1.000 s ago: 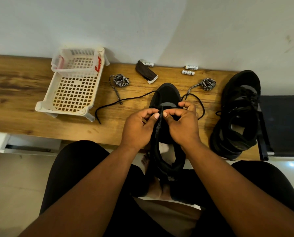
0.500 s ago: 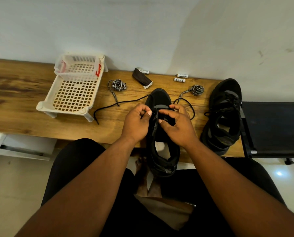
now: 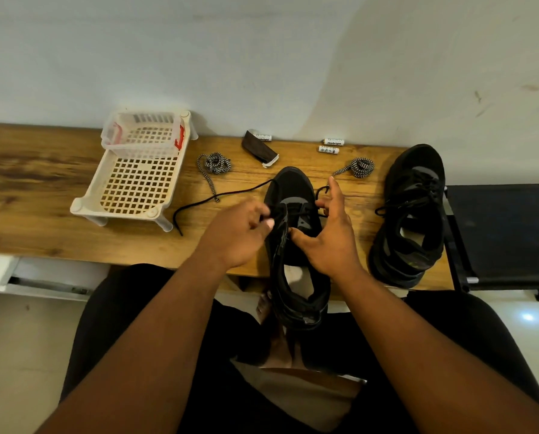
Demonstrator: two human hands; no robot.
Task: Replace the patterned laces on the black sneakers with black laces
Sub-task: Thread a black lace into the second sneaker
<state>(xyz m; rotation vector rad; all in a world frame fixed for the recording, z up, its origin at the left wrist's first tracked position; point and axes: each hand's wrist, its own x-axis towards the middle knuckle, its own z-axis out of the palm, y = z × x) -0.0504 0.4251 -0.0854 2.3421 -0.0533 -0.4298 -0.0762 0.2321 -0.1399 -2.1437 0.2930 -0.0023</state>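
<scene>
- Sneaker [image 3: 293, 214] sits mid-frame at the bench [image 3: 42, 195] edge, black lace [image 3: 230, 193] partly threaded.
- My left hand [image 3: 240, 233] pinches the lace; a second ago both hands huddled over the eyelets.
- My right hand [image 3: 331, 233] has spread open, steadying the tongue.
- I judge one crossing finished; patterned laces [image 3: 215, 162] lie discarded upper centre.

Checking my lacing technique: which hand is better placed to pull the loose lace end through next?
Probably the left hand: it already pinches the black lace at the sneaker, on the long loose end's side. The right hand is spread open.
</scene>
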